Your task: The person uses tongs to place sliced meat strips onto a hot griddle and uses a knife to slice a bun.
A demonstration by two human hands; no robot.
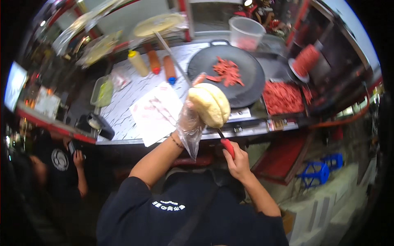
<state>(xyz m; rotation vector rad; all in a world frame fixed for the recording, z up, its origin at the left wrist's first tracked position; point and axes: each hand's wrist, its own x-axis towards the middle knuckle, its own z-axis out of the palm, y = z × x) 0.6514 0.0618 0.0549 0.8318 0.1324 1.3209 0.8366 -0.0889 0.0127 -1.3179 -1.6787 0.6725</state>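
In a clear plastic glove, my left hand (pixel 189 118) holds up a pale round bread (pixel 209 104), split along its side. My right hand (pixel 238 161) is bare and grips the red handle of a utensil (pixel 228 147); its dark shaft runs up to the lower edge of the bread, and its far end is hidden. Beyond the bread lies a round black griddle pan (pixel 197 66), with a heap of reddish meat strips (pixel 227 72) on it. A printed paper sheet (pixel 157 112) lies on the marble-patterned counter (pixel 121 120), left of my gloved hand.
Several squeeze bottles (pixel 138 63) lie behind the paper. A tub of shredded greens (pixel 104 92) is at the left. Right of the pan are a tray of meat (pixel 283 98) and a meat spit (pixel 306 61); a plastic bucket (pixel 247 32) stands behind. Another person (pixel 61 163) stands lower left.
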